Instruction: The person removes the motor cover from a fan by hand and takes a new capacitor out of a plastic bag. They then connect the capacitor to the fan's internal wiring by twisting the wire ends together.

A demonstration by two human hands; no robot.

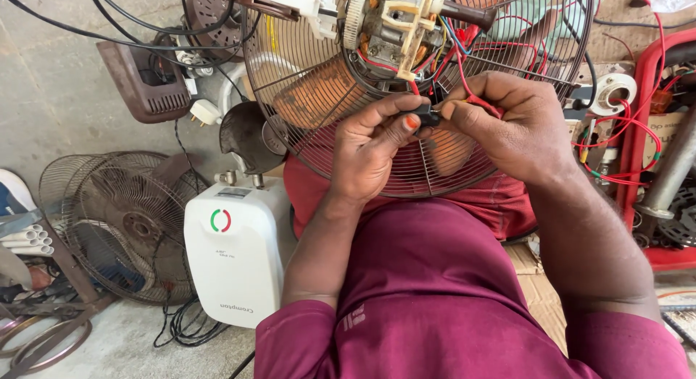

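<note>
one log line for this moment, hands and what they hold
left hand: pinching small black part | right hand: gripping red wires | behind: fan grille, motor

Small black part (428,118) on red wires (475,100), against fan guard (406,169)

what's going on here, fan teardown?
A person in a maroon shirt works on a fan laid across their lap. Both hands meet in front of the wire guard: the left hand and right hand pinch a small black part joined to red wires. The exposed motor sits just above. A white appliance box and another old fan stand to the left on the floor.
</note>
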